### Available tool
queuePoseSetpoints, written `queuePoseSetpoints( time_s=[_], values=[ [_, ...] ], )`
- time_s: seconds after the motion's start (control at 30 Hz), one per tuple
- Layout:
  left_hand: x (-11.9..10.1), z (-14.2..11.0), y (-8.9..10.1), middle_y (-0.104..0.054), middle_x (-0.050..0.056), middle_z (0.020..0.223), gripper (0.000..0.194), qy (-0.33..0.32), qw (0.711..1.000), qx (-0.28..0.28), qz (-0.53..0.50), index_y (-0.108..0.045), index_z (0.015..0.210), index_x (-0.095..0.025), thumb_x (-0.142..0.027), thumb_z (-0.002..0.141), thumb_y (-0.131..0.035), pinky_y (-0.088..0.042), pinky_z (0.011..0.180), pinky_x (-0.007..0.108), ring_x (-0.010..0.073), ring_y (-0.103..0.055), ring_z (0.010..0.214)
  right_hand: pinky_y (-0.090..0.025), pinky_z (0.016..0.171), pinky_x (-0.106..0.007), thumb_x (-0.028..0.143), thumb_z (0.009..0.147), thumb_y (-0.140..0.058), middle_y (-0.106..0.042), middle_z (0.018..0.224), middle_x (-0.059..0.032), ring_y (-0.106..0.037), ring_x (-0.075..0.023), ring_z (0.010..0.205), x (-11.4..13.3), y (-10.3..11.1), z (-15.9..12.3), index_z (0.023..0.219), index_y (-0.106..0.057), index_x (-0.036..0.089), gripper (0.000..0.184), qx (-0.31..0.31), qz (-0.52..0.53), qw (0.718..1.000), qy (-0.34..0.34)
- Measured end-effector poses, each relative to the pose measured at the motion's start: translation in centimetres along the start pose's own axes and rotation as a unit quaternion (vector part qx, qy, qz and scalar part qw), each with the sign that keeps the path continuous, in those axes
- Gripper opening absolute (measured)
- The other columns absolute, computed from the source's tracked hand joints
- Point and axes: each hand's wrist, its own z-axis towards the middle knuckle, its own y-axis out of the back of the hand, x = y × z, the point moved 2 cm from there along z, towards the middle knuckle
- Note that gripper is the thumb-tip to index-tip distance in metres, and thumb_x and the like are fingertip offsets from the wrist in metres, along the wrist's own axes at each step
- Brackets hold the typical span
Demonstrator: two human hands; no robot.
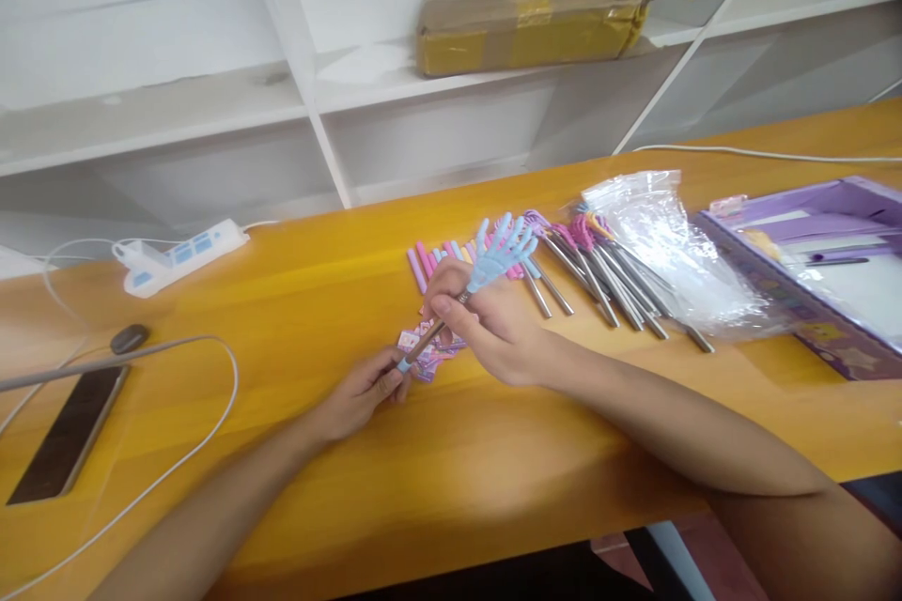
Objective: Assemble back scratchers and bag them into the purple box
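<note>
"Two bare hands share one slim tool (427,338), yes? Metal rod, light-blue plastic head (502,255) shaped like a spread hand?"

"Yes. The right hand (511,333) pinches the rod just below that head, thumb on top. The left hand (363,394) closes around the lower end, where a light-blue band shows. The tool slants above the wooden tabletop (317,300), head up and away from the body."

"Which step does that look like?"

"Handling the lower end, I'd judge, with the right hand steadying. Whether the left is pushing, twisting or only holding, I can't tell; its fingers cover the end."

"And what does the next move call for?"

"A firm right pinch and both hands in line with the rod, I'd say, without squeezing the soft-looking fingers of the head."

"Anything in the way?"

"Small printed cards (427,368) lie under the rod, near the left fingers. Short pastel tubes (417,270) lie beyond the right hand. Metal rods with coloured heads (627,296) overlap to its right, so one could snag another. Past them are clear plastic bags (676,254) and a purple patterned box (838,343)."

"Over on the left?"

"White power strip (204,249), loose pale cable (236,376), both well apart from the tool."
</note>
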Motion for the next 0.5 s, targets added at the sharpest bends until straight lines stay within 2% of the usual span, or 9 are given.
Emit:
queuePoseSetpoints(
  time_s=[0.13, 0.3, 0.5],
  values=[
    [0.1, 0.0, 0.2, -0.058, 0.001, 0.086, 0.037, 0.000, 1.000, -0.005, 0.014, -0.060, 0.108, -0.017, -0.050, 0.113, -0.044, -0.042, 0.076, 0.029, 0.0155, -0.052, 0.077, -0.045, 0.080, -0.031, 0.024, 0.113, -0.042, -0.058, 0.087, -0.0040, -0.055, -0.0145, 0.084, -0.2, -0.3, -0.1, 0.087, -0.053, 0.018, 0.029, 0.017, -0.004, 0.999, 0.026],
    [0.4, 0.0, 0.3, -0.058, 0.001, 0.085, 0.037, 0.002, 1.000, -0.005, 0.025, -0.060, 0.103, -0.017, -0.049, 0.113, -0.044, -0.043, 0.076, 0.029, 0.0153, -0.052, 0.076, -0.046, 0.077, -0.030, 0.028, 0.115, -0.040, -0.059, 0.088, -0.0049, -0.057, -0.0145, 0.085, -0.5, -0.5, -0.2, 0.084, -0.054, 0.018, 0.035, 0.033, 0.017, 0.999, 0.012],
    [0.7, -0.1, 0.2, -0.057, 0.001, 0.087, 0.036, -0.007, 1.000, 0.000, 0.015, -0.060, 0.104, -0.017, -0.049, 0.112, -0.047, -0.044, 0.076, 0.028, 0.0149, -0.052, 0.078, -0.048, 0.074, -0.029, 0.040, 0.116, -0.039, -0.058, 0.077, 0.0000, -0.058, -0.0110, 0.066, -1.7, -0.7, -0.1, 0.092, -0.060, 0.017, 0.040, 0.027, 0.093, 0.994, -0.052]
  ],
)
